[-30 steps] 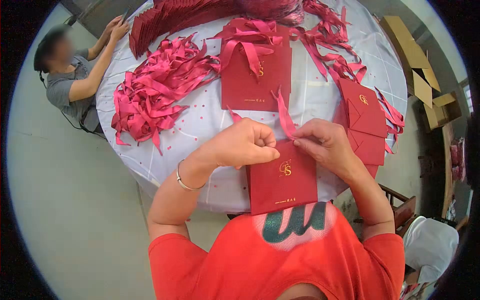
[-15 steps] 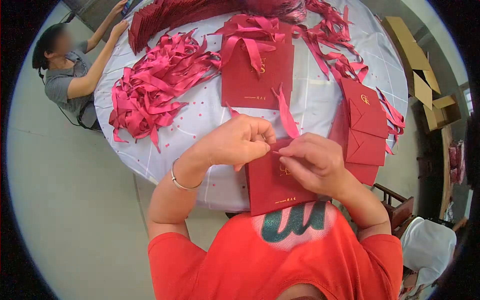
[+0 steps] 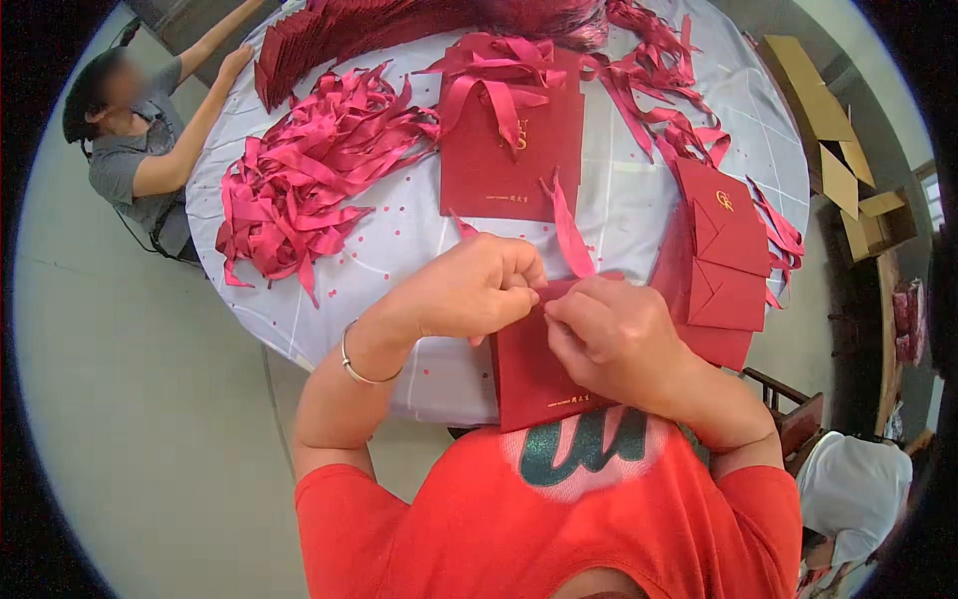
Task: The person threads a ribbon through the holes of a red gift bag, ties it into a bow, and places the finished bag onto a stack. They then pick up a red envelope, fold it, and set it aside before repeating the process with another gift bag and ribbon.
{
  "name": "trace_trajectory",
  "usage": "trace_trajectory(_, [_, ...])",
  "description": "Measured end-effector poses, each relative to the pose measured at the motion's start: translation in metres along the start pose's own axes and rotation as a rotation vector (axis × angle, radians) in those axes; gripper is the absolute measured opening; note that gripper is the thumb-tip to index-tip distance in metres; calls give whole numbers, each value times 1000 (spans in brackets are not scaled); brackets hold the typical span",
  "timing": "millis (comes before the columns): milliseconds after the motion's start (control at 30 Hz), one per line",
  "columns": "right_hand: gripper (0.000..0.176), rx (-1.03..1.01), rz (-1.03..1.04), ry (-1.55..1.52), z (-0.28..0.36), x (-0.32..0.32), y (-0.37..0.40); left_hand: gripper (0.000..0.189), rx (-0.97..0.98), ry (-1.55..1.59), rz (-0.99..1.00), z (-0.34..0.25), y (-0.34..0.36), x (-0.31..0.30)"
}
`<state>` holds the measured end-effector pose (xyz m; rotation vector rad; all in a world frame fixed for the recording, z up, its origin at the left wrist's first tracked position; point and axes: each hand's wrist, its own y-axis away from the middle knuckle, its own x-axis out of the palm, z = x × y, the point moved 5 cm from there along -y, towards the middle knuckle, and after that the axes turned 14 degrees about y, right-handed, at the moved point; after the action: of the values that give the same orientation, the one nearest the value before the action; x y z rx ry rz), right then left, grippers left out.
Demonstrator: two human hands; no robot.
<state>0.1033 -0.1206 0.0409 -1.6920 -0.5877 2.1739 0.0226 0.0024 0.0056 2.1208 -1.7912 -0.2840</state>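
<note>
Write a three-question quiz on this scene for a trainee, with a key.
1. True or false: the left hand and right hand meet at the top edge of the bag at the table's near edge.
2. The ribbon pile lies: A) left of the handled bag; B) on the floor; C) in the person's lap.
3. Fill in: a single ___ sticks up from the bag between the hands.
Key: 1 true; 2 A; 3 ribbon.
</note>
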Motion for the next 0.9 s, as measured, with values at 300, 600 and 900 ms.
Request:
trace_trajectory(300, [11, -40, -26, 125, 5, 15, 6, 7, 46, 11, 19, 2, 1, 0])
trace_trajectory(600, [17, 209, 128, -411, -32, 25, -9, 11, 73, 8, 64, -1, 4, 2])
trace_trajectory(900, [22, 361, 683, -762, -62, 30, -29, 4, 93, -32, -67, -11, 15, 8])
